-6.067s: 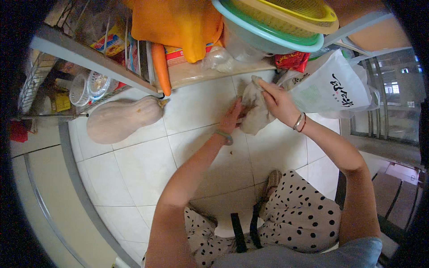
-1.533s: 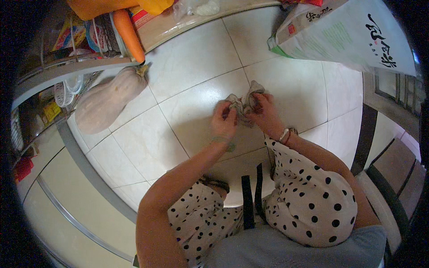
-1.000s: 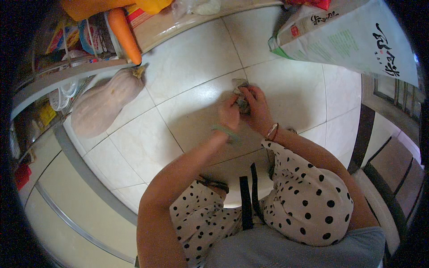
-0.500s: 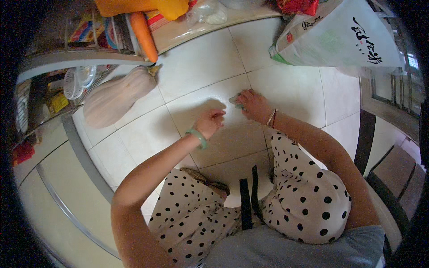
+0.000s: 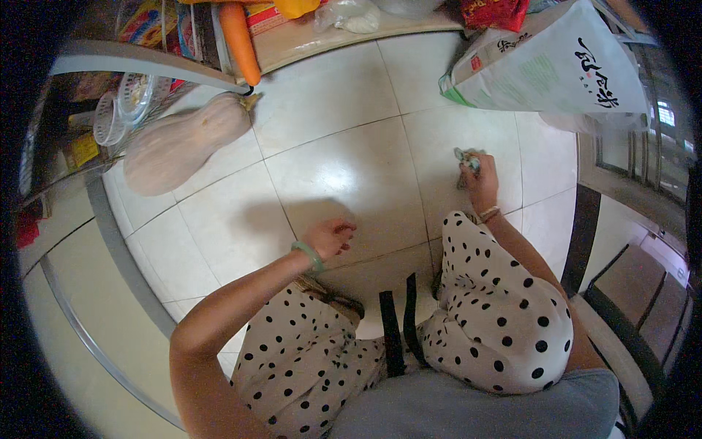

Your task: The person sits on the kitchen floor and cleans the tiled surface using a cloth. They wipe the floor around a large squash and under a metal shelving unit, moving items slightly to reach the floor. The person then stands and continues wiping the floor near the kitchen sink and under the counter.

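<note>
My right hand (image 5: 482, 184) is closed on a small crumpled greenish-white piece (image 5: 468, 159), perhaps cloth or plastic, just above the white floor tiles (image 5: 351, 139). Most of that piece is bunched in my fingers. My left hand (image 5: 329, 238), with a pale green bangle (image 5: 308, 256) at the wrist, hovers over the tiles near my left knee. Its fingers are loosely curled and a little apart, and nothing shows in them. Its shadow falls on the floor beside it.
A butternut squash (image 5: 186, 143) lies on the floor at left, by a rack with white plastic baskets (image 5: 131, 102). An orange carrot (image 5: 240, 45) hangs over the low shelf's edge (image 5: 351, 44). A large white bag (image 5: 545, 66) stands at far right. A pale cabinet (image 5: 95, 307) is at left.
My right hand has moved right across the floor with the crumpled piece. My left hand has drawn back toward my knees and slightly left. The view has shifted a little.
</note>
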A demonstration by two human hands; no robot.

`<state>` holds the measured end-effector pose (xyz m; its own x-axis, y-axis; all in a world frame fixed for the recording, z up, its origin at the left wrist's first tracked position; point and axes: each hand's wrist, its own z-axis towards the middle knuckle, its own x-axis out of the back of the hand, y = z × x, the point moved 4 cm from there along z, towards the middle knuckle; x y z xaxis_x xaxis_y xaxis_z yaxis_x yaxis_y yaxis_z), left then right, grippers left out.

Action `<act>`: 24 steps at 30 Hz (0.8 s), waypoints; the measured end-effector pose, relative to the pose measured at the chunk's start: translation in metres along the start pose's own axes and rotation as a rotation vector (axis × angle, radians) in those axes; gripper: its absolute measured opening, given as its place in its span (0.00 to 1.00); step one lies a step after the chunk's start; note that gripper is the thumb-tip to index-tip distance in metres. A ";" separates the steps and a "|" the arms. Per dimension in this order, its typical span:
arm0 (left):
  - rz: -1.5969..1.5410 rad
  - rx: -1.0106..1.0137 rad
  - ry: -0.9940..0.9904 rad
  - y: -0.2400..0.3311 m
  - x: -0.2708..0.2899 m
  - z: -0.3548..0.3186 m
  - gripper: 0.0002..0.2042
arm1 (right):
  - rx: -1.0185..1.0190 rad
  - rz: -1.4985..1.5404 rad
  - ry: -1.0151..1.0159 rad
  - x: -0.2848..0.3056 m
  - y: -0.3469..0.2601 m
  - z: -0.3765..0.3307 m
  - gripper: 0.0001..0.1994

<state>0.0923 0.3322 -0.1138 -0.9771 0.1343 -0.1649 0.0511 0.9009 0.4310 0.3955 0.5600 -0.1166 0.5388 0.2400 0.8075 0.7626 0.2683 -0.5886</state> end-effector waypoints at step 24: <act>1.786 -0.379 -0.506 -0.012 -0.004 -0.024 0.14 | 0.574 -0.227 -0.637 -0.075 -0.136 0.035 0.27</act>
<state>0.0910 0.3110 -0.0966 0.3096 0.8348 0.4552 0.6853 -0.5277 0.5018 0.2383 0.5385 -0.0986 -0.0360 0.5522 0.8330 0.4378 0.7580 -0.4835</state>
